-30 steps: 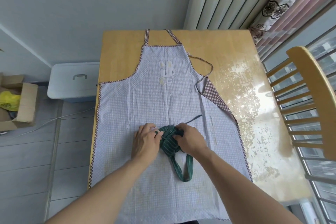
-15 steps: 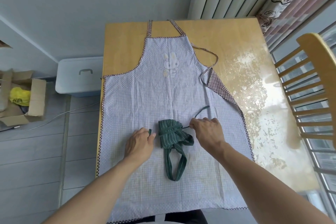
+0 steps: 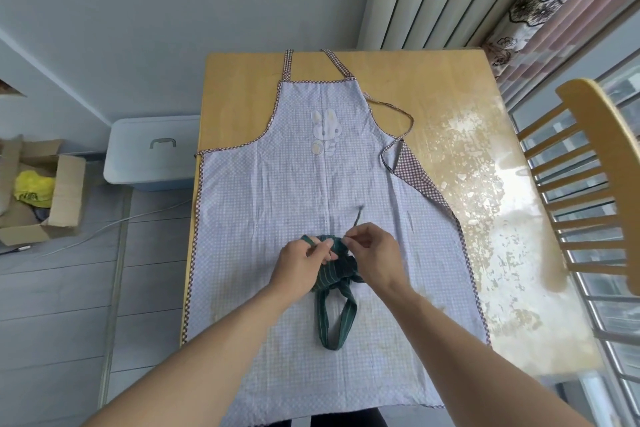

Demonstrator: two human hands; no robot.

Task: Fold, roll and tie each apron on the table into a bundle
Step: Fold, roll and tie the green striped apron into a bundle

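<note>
Wooden table [image 3: 450,87], checked apron [image 3: 277,191] spread flat: we bring both hands back together over the green bundle [image 3: 334,270] lying on it, left hand [image 3: 301,265] and right hand [image 3: 375,255] each pinching a tie end for the knot.

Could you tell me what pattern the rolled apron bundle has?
Dark green with thin pale stripes, on the rolled apron bundle, head view.

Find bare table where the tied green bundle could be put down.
Bare wood shows on the table right of the checked apron, towards the chair, and in strips beside its bib. It is crowded around both hands and the green bundle.
</note>
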